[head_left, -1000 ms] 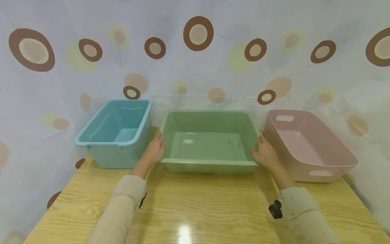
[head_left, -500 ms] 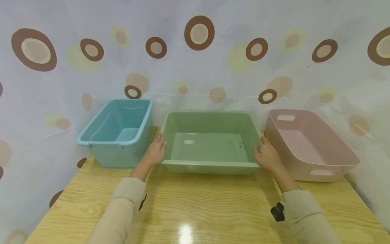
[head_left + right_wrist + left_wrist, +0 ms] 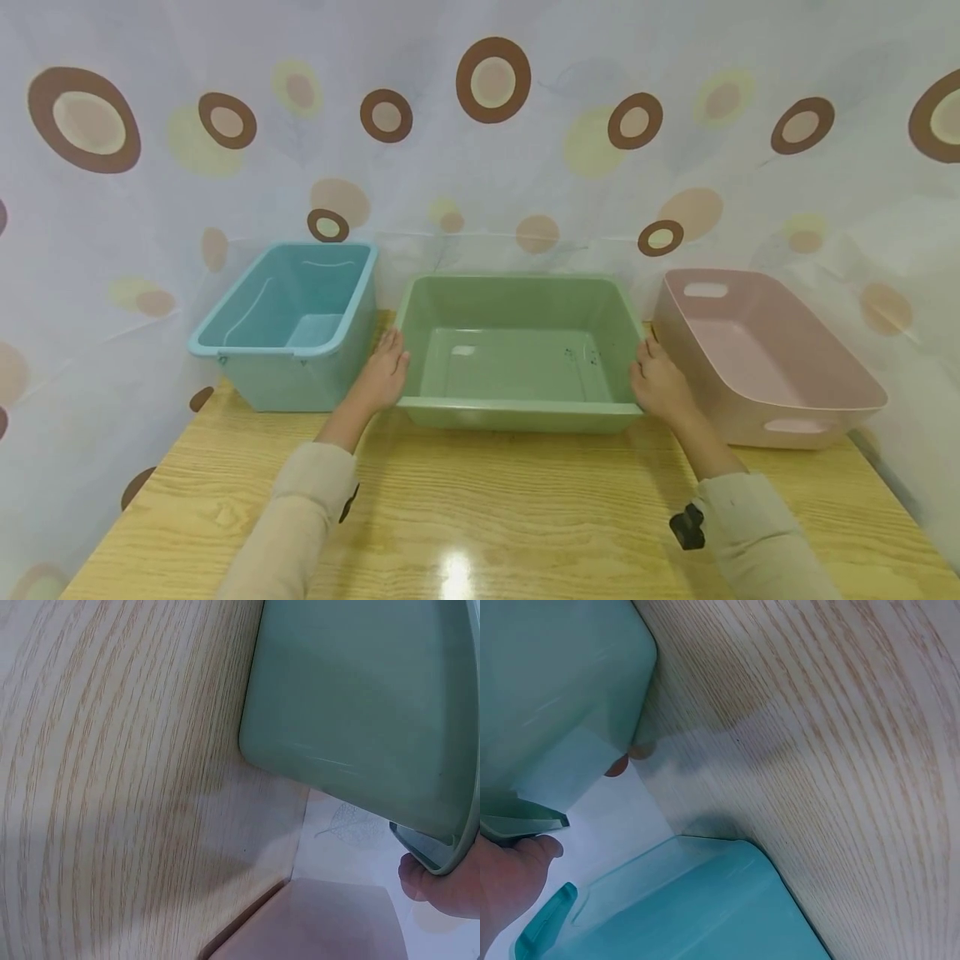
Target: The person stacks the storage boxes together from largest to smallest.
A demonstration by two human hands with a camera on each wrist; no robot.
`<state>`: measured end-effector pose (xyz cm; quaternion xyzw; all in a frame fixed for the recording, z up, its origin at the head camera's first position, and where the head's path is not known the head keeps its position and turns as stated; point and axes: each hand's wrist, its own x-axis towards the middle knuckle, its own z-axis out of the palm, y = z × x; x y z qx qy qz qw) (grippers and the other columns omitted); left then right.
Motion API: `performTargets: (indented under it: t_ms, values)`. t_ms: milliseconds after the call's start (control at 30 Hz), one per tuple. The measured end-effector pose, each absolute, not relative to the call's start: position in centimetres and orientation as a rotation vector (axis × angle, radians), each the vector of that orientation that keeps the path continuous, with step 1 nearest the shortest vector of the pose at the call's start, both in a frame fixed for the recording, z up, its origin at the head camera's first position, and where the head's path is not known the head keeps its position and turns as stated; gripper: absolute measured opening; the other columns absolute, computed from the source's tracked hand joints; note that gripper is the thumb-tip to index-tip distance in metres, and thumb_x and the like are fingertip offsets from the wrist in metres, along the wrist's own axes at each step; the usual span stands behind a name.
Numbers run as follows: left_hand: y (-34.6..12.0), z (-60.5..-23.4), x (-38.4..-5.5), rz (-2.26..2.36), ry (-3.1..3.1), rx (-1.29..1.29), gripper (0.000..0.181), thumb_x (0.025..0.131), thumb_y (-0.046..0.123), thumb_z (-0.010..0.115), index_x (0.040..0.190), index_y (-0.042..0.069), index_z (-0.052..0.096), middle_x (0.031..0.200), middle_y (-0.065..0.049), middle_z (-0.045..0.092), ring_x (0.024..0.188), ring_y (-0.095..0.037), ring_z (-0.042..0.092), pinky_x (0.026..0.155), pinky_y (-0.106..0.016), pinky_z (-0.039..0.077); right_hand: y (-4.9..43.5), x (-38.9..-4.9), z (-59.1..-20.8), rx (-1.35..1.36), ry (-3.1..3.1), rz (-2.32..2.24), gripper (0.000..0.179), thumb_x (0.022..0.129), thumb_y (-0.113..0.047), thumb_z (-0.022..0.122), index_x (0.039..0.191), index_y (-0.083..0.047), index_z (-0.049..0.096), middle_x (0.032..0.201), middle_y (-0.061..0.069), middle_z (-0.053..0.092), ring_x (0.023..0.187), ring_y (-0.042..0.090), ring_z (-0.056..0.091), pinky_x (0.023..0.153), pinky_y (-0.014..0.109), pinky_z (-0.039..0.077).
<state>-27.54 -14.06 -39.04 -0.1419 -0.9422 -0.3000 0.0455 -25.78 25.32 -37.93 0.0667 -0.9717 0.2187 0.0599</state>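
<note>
A green plastic bin [image 3: 517, 421] with a wide rim sits on the wooden table between two other bins. My left hand [image 3: 384, 372] grips its left rim, and my right hand [image 3: 658, 385] grips the right rim. Fingers [image 3: 544, 846] show under the rim's overhang in the left wrist view. Likewise, a fingertip [image 3: 411, 877] lies beneath the rim in the right wrist view. Inside, the green bin holds only a few small dark marks on its floor. Close to my left hand is a blue bin [image 3: 288, 383]; a pink bin [image 3: 738, 412] stands just beyond my right hand.
Behind the bins hangs a white sheet [image 3: 450, 167] patterned with brown and yellow circles. Bare wooden table [image 3: 517, 517] stretches in front of the green bin. Side gaps between the bins are narrow, with my hands in them.
The green bin has slid slightly toward me, both hands moving with it. The blue and pink bins stay in place; the whole view has shifted a little.
</note>
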Motion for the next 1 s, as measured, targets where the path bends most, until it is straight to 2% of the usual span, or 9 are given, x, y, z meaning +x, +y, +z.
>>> performTargets:
  t_ms: [467, 1000]
  values:
    - [-14.1, -39.4, -27.21, -0.915, -2.83, -0.448, 0.048, 0.099, 0.014, 0.028, 0.134, -0.019, 0.023, 0.145, -0.032, 0.017, 0.136, -0.044, 0.016, 0.112, -0.05, 0.015, 25.3, -25.46, -38.02, 0.194, -2.956, 0.617, 0.05, 0.095, -0.013, 0.027, 0.131, 0.022, 0.024, 0.141, 0.039, 0.016, 0.13, 0.051, 0.018, 0.108, 0.056, 0.019]
    - [-14.37, -39.18, -26.67, -0.976, -2.89, -0.44, 0.05, 0.1, 0.018, 0.025, 0.138, -0.014, 0.018, 0.149, -0.027, 0.011, 0.138, -0.04, 0.008, 0.113, -0.049, 0.013, 25.13, -24.86, -38.0, 0.204, -2.969, 0.617, 0.05, 0.096, -0.012, 0.027, 0.13, 0.024, 0.024, 0.14, 0.039, 0.017, 0.131, 0.051, 0.018, 0.108, 0.056, 0.019]
